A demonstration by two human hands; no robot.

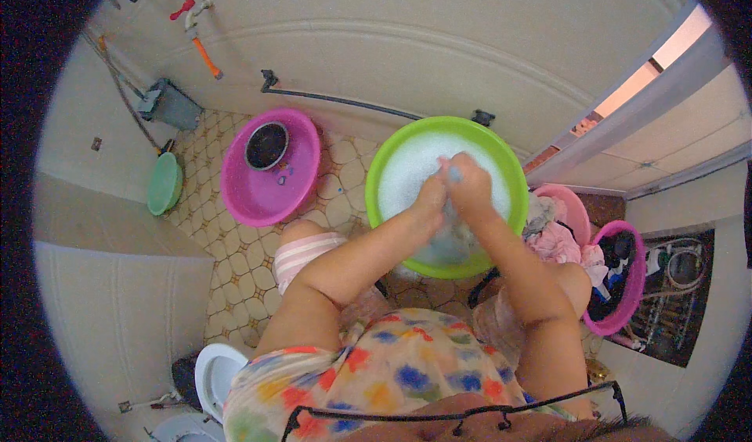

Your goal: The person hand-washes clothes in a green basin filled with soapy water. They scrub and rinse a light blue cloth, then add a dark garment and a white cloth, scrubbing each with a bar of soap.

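Observation:
A lime-green plastic basin (373, 207) full of white soap suds (405, 171) stands before me. Over the middle of it, my left hand (433, 194) and my right hand (471, 183) are pressed close together, both curled around a wet cloth (450, 211). A bit of light blue shows between the fingers; motion blur hides its detail. Below the hands, greyish fabric (452, 245) lies in the water at the basin's near side.
Left of the basin, a magenta tub (264, 198) holds a dark round pan (267, 146). Clothes (552, 239) fill a pink basin (573, 207) at right, beside a pink-rimmed laundry basket (631, 289). A tap (191, 19) projects from the wall; a toilet (217, 377) stands lower left.

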